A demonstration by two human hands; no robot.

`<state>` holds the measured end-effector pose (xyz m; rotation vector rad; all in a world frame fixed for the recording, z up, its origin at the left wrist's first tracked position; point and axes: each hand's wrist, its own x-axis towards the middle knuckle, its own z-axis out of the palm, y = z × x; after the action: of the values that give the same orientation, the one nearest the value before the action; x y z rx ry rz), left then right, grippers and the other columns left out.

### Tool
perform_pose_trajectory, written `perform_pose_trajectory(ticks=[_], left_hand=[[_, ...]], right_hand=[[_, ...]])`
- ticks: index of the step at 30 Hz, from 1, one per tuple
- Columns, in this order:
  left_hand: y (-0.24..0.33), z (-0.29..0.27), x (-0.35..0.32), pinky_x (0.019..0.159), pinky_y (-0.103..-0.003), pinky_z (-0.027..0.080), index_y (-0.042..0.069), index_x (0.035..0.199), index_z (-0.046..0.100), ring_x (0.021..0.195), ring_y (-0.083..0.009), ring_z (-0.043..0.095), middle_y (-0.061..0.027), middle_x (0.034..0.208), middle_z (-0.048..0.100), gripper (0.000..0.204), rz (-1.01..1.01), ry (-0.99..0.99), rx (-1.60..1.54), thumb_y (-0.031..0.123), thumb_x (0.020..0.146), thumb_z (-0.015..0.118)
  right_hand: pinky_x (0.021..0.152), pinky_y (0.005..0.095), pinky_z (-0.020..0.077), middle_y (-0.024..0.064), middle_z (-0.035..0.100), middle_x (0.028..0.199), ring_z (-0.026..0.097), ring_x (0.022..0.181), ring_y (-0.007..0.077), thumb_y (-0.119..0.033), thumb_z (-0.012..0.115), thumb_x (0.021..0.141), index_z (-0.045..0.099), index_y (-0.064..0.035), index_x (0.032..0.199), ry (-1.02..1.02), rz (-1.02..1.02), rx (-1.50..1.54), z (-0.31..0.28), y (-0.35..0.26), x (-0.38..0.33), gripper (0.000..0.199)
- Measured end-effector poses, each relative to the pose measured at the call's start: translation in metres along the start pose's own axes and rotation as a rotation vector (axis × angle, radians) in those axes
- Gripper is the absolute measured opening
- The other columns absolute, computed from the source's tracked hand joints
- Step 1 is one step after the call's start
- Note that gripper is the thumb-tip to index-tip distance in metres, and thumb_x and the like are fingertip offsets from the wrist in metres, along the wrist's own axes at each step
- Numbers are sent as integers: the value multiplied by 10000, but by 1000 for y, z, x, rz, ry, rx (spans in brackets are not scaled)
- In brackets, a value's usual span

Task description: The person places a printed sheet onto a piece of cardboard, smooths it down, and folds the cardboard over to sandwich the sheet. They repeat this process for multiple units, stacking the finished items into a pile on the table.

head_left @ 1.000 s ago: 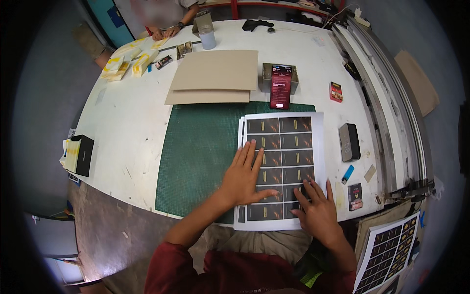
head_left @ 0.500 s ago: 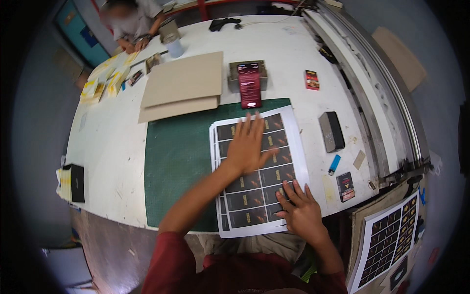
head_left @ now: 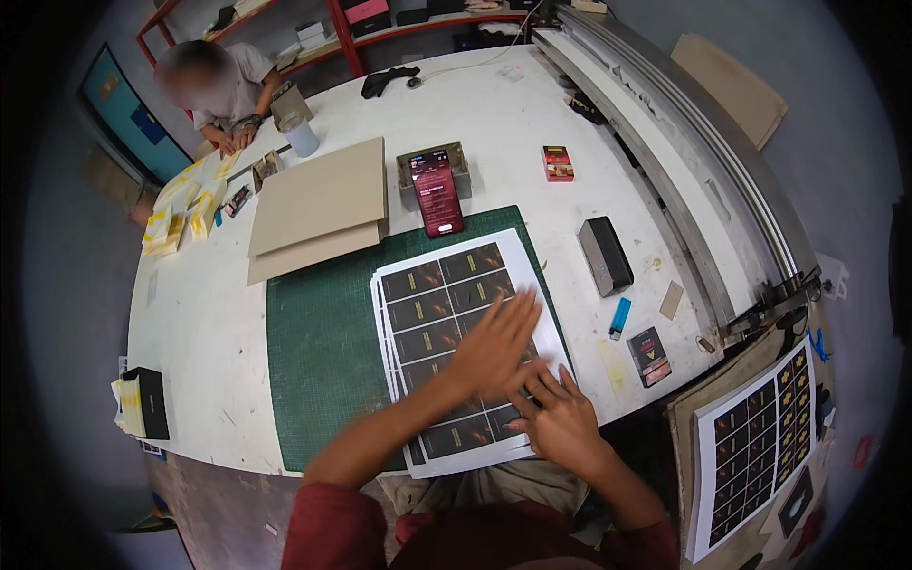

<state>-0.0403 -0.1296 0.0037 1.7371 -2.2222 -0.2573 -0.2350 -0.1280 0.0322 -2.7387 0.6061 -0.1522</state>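
Observation:
A stack of white sheets (head_left: 424, 312) printed with rows of dark cards lies on a green cutting mat (head_left: 309, 351). Stretched out flat, my left hand (head_left: 498, 344) rests on the stack's right half, fingers pointing up and right. Just below it, my right hand (head_left: 559, 416) lies over the lower right edge of the sheets with its fingers extended. The fingertips of the right hand come close to the left hand; whether they touch, I cannot tell. Neither hand holds anything. Sheet edges at the left of the stack are slightly uneven.
Beyond the mat, a phone (head_left: 438, 195) leans on a metal box, beside grey boards (head_left: 318, 199). To the right are a dark speaker-like block (head_left: 605, 256), a blue lighter (head_left: 619, 318), small packs and a long metal rail machine (head_left: 703, 171). Someone (head_left: 214, 90) works at the far left.
My left hand has slid down and right across the sheets toward my right hand, which stays near the lower right edge. The whole view has tilted up a little.

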Motion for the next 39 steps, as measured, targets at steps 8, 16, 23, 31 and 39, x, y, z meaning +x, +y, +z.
perform_pose_trajectory(ticks=[8, 16, 23, 31, 39], left_hand=[[63, -25, -134, 1164, -537, 105, -97, 1444, 282, 1446, -427, 172, -319, 1517, 220, 862, -329, -71, 44, 595, 942, 396], [61, -25, -130, 1151, -566, 132, -98, 1418, 337, 1429, -431, 216, -330, 1482, 286, 883, -304, 4, 63, 611, 907, 463], [61, -23, -130, 1151, -575, 119, -84, 1437, 313, 1433, -441, 196, -321, 1491, 277, 873, -288, 49, 32, 601, 915, 457], [36, -13, -160, 1175, -485, 91, -85, 1479, 188, 1460, -394, 128, -263, 1549, 208, 759, -429, 637, -642, 443, 987, 420], [39, 2, -178, 1137, -371, 241, -129, 1477, 98, 1388, -332, 307, -300, 1488, 286, 863, -888, 573, -1106, 300, 939, 619]], right_hand=[[1101, 568, 280, 154, 463, 1442, 411, 1352, 342, -391, 696, 802, 521, -42, 1354, -82, 19, -16, -9, 1, 8, 676], [1132, 618, 137, 194, 227, 1563, 252, 1436, 348, -462, 416, 979, 264, 28, 1478, 25, 16, -155, 7, 59, 116, 715], [1124, 621, 158, 287, 340, 1474, 301, 1407, 392, -463, 571, 894, 392, 104, 1379, -46, 104, -202, 5, -18, -55, 767], [1116, 629, 185, 241, 398, 1459, 333, 1396, 358, -593, 571, 852, 500, 86, 1315, -15, -97, 148, 49, -120, -40, 826], [1028, 342, 409, 257, 537, 1315, 530, 1226, 335, -163, 667, 900, 369, 82, 1406, 356, 459, 681, 20, 52, 5, 637]])
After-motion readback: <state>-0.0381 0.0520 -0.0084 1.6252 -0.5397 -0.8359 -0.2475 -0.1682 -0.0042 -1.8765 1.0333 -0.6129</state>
